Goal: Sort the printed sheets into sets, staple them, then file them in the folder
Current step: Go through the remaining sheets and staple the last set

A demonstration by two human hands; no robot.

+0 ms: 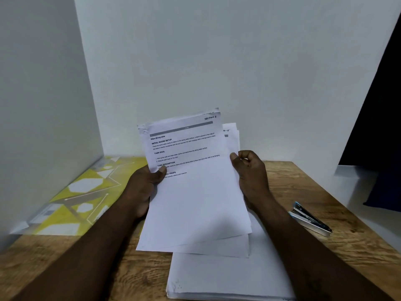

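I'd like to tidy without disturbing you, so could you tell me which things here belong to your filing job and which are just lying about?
In use: printed sheets in left hand and right hand, paper stack, stapler, yellow folder.
Lying about: dark blue fabric, right of the wooden table.

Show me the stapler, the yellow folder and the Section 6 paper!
stapler (309, 220): head view, middle of its metal body.
yellow folder (71, 198): head view, bare cover.
Section 6 paper (195, 198): head view, blank lower half.
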